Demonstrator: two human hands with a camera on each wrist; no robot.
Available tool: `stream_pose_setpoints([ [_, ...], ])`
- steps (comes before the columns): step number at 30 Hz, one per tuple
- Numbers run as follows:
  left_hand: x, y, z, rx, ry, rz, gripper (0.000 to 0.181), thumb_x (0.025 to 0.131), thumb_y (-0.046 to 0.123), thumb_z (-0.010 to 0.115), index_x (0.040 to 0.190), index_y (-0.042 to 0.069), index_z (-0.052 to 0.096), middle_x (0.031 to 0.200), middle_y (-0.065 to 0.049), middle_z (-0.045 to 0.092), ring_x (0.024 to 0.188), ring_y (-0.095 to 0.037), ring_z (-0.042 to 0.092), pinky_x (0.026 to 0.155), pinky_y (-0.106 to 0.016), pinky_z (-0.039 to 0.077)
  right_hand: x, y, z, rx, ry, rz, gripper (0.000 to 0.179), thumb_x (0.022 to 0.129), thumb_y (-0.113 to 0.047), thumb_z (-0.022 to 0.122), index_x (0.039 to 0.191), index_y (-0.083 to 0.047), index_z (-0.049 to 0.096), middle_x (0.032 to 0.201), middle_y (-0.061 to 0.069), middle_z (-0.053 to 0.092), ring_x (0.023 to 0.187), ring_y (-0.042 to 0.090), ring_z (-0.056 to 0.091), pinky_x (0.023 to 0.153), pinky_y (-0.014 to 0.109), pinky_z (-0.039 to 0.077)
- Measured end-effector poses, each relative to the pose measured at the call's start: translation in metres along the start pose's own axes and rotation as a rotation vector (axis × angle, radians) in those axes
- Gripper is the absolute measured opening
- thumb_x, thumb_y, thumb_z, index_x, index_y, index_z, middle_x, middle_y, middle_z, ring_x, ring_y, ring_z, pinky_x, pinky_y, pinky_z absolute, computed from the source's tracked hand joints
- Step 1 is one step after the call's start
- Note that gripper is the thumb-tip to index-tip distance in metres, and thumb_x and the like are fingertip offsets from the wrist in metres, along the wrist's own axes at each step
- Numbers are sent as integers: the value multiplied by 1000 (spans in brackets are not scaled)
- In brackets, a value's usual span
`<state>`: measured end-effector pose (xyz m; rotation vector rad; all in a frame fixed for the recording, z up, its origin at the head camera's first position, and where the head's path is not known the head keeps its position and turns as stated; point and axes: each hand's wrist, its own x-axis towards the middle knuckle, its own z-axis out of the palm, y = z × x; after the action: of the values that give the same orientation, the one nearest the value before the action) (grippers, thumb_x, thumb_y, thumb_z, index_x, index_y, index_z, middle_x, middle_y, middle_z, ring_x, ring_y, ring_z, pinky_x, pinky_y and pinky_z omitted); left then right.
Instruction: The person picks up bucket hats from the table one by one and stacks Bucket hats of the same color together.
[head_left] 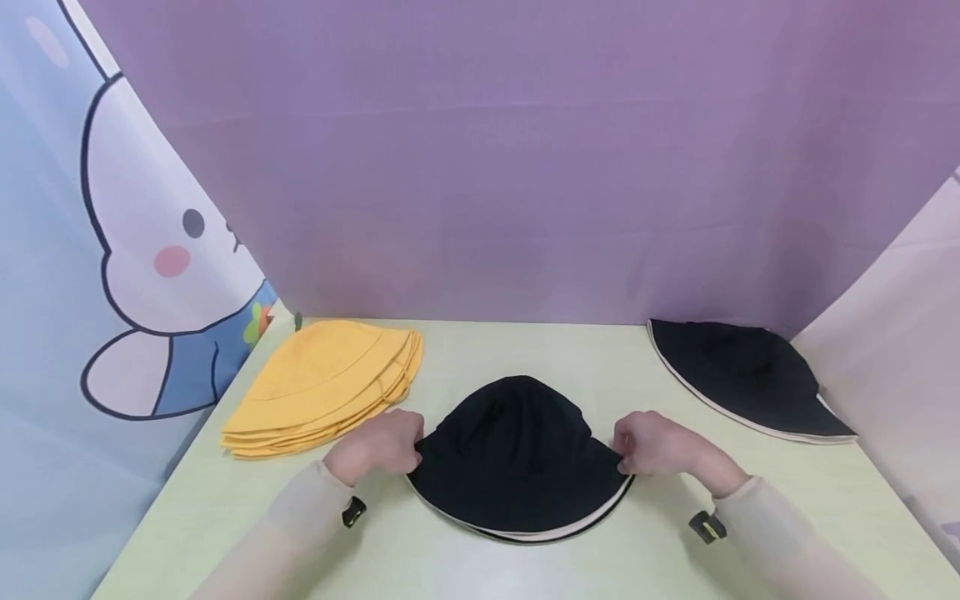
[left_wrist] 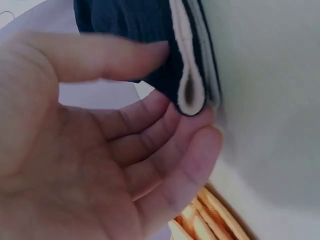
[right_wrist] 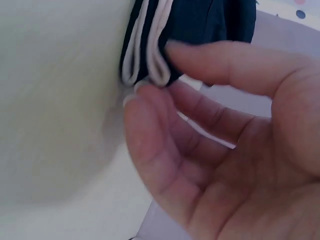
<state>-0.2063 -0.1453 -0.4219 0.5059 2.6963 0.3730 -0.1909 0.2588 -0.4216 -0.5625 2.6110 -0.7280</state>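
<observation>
A black bucket hat (head_left: 517, 467) with a pale lining lies folded flat in the middle of the table. A second dark brim edge shows beneath it, so at least two layered hats seem to be there. My left hand (head_left: 386, 442) pinches the left brim corner; in the left wrist view the thumb lies on the dark cloth (left_wrist: 135, 20) and the fingers curl under the folded edge. At the opposite corner my right hand (head_left: 652, 446) pinches the brim the same way. Two folded edges (right_wrist: 159, 70) show beside its fingertips in the right wrist view.
A stack of several yellow bucket hats (head_left: 322, 383) lies at the back left. Another folded black hat (head_left: 742, 375) rests at the back right edge. Behind the pale table (head_left: 517, 346) hangs a purple cloth (head_left: 525, 167), with a rabbit-print cloth (head_left: 150, 208) on the left.
</observation>
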Motion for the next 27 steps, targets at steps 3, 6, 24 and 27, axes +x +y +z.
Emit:
stream_pose_setpoints([
  [3, 4, 4, -3, 27, -42, -48, 17, 81, 12, 76, 82, 10, 59, 77, -2, 56, 68, -20, 52, 62, -35, 42, 0, 6, -8, 88, -55, -10, 14, 81, 1, 74, 81, -8, 64, 62, -3, 57, 53, 13, 54, 53, 29, 45],
  [6, 6, 6, -5, 41, -73, -77, 20, 80, 14, 78, 83, 10, 59, 78, -3, 57, 69, -21, 52, 62, -36, 42, 1, 14, -19, 139, -70, -4, 9, 86, 2, 69, 84, -5, 64, 61, -2, 57, 53, 14, 54, 51, 29, 46],
  [24, 13, 18, -10, 119, -129, -113, 17, 81, 8, 69, 93, 8, 58, 87, -6, 57, 75, -24, 53, 65, -37, 41, 38, 62, -72, -216, 417, 220, 13, 92, -9, 59, 93, 2, 66, 84, 14, 62, 68, 24, 54, 61, 40, 47],
  [27, 13, 22, -10, 135, -122, -127, 16, 81, 9, 70, 93, 9, 59, 86, -5, 57, 74, -24, 54, 63, -37, 42, 46, 73, -75, -290, 423, 242, 11, 88, -5, 56, 78, -2, 60, 78, 14, 56, 66, 27, 50, 57, 41, 42],
])
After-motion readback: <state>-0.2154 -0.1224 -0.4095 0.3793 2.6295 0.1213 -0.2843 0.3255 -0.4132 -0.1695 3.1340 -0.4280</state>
